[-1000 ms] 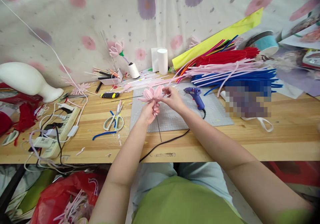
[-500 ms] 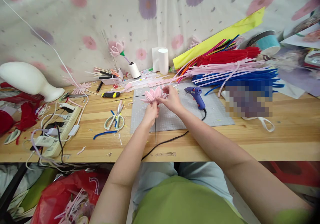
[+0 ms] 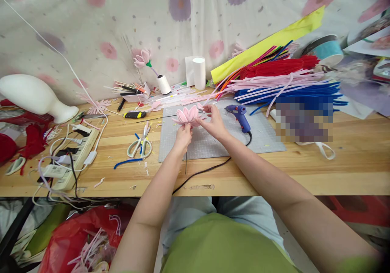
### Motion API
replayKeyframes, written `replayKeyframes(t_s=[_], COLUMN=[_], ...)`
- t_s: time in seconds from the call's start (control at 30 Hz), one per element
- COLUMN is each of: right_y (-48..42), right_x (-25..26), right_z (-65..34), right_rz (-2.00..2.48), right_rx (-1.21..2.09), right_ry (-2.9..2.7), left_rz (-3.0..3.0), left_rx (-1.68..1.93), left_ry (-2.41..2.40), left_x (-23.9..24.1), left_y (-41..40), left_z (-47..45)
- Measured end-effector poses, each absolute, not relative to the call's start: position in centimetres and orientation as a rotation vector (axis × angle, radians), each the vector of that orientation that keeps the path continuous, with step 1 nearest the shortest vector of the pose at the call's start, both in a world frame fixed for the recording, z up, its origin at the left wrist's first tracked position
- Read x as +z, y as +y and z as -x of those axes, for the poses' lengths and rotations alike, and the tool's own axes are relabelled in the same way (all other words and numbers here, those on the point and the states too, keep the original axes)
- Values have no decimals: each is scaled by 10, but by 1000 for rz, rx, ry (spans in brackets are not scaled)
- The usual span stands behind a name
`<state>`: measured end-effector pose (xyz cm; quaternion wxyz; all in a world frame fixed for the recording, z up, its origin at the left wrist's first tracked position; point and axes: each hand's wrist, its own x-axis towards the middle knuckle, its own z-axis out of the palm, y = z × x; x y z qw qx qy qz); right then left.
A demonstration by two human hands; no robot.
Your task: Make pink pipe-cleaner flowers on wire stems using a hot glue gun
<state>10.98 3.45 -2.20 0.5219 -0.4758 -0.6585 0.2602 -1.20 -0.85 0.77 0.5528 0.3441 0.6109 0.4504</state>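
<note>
Bare worktop (image 3: 304, 171) lies open at near right; scissors (image 3: 140, 145) crowd the left, glue gun (image 3: 240, 116) and pipe cleaners (image 3: 283, 86) the far right.

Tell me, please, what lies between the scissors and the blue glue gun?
In the head view, the grey cutting mat lies between them, and above it the left hand and right hand hold a pink pipe-cleaner flower.

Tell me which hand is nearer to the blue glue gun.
Right. The right hand, pinching a petal of the pink flower, is just left of the glue gun; the left hand grips under the flower, farther left.
</note>
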Motion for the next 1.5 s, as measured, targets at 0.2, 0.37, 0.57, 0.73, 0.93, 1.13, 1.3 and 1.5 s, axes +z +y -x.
replayKeyframes(t_s=[0.2,0.37,0.57,0.73,0.93,1.13,1.3,1.5], right_y=[31,17,5,13,23,28,28,26], right_x=[-27,-25,-29,-34,-27,-28,-33,-33], right_z=[-105,-104,-97,-83,-79,-82,-81,-82], right_rz=[1093,1175,1161,1280,1170,1076,988,916], right_rx=[751,674,931,1279,1563,1665,1591,1665], right_ry=[-1465,-1265,-1347,-1229,-940,-906,-958,-820], left_rz=[-761,-648,-553,-620,-716,-618,-630,-671], left_rx=[1076,1077,1120,1163,1120,1125,1153,1210], left_ry=[1395,1263,1179,1228,1295,1191,1173,1180], left_x=[9,10,10,6,3,3,3,3], left_y=[-7,-5,-4,-1,2,5,4,2], left_z=[14,19,18,11,7,9,7,-3])
